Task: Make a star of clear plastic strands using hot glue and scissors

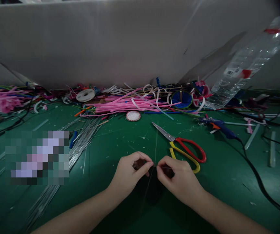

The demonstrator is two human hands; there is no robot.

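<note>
Above the green table (115, 139), my left hand (131, 169) and my right hand (176, 174) face each other with their fingertips almost meeting. Each is closed in a pinch of thumb and forefinger. A thin, see-through strand (150, 182) runs between the fingertips and down toward me; it is faint and blurred. Close beyond my right hand lie scissors (174, 139) with one red and one yellow handle, their blades pointing away to the left. Left of my left hand is a bundle of clear thin rods (81, 146).
Pink sticks (127, 104), a white spool (85, 95) and scraps line the back wall. A small white disc (133, 116) lies before them. At right are a blue glue gun (219, 126) with a black cable and a leaning plastic bottle (247, 65). A blurred-out patch (37, 157) covers something at left.
</note>
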